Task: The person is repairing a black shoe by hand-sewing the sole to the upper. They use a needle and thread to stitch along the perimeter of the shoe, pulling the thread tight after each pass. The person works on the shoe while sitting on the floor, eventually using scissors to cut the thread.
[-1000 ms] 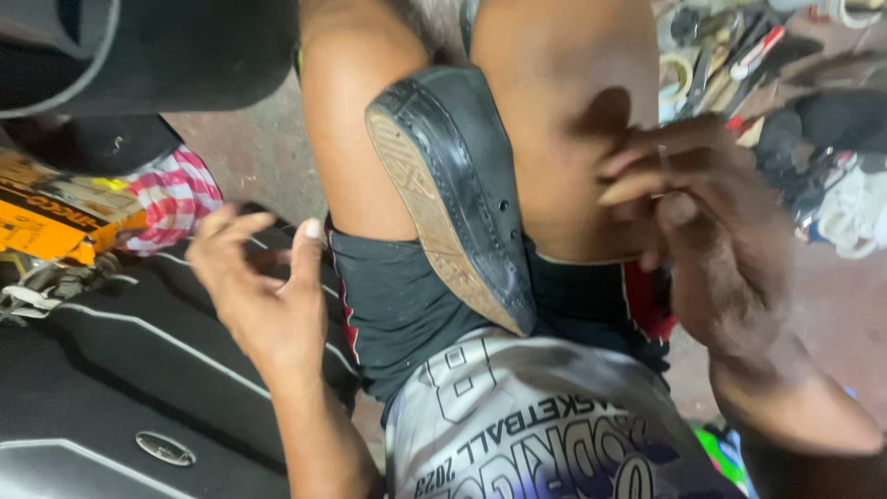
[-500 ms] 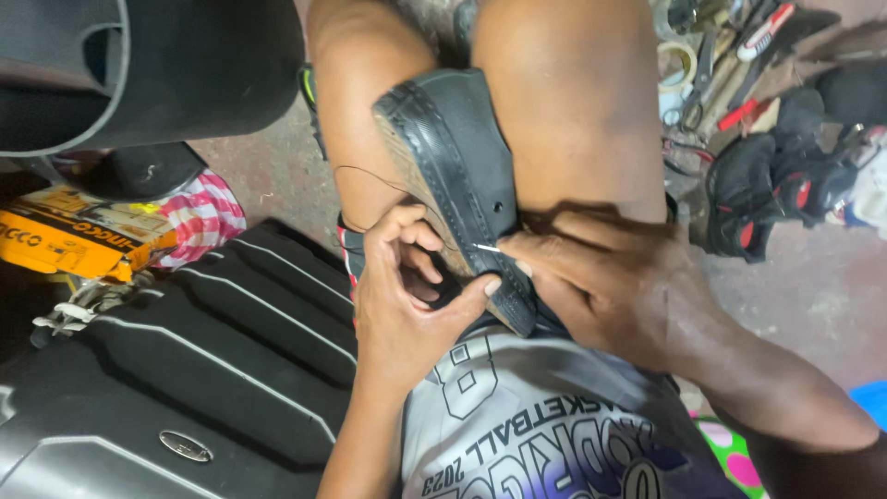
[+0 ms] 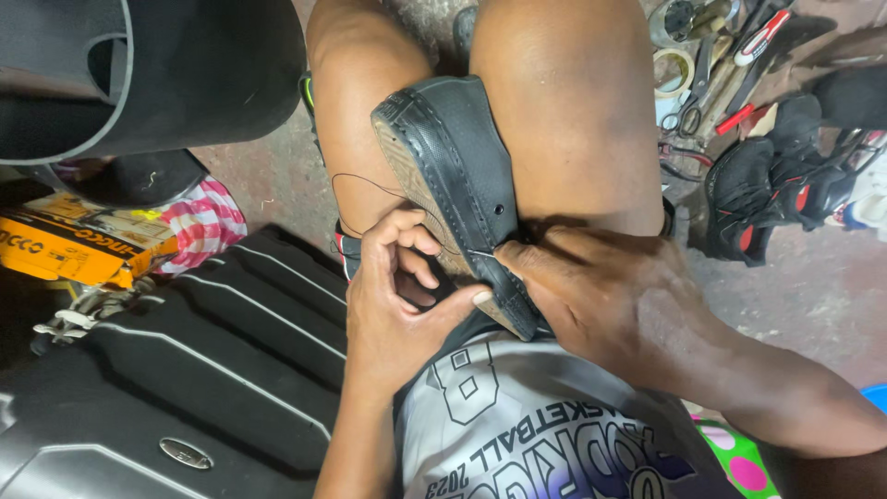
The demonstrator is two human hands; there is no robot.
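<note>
Head view, yellow box (image 3: 69, 248) far left, left hand (image 3: 393, 310) gripping black shoe (image 3: 462, 176), right hand (image 3: 601, 300) pinching needle (image 3: 480, 253)

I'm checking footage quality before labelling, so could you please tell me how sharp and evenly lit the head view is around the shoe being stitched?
Head view: black shoe, needle and both hands, left hand and right hand, are sharp, without motion blur; light is soft with faint sheen on the knees; the black case lies in dim shadow; the tools look slightly soft near the edge.

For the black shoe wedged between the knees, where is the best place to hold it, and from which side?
Probably the heel end of the black shoe, taken from the sole side on the person's left. Its toe is pinned between the knees, and the left hand already braces the sole there while the right hand works the needle.
</note>
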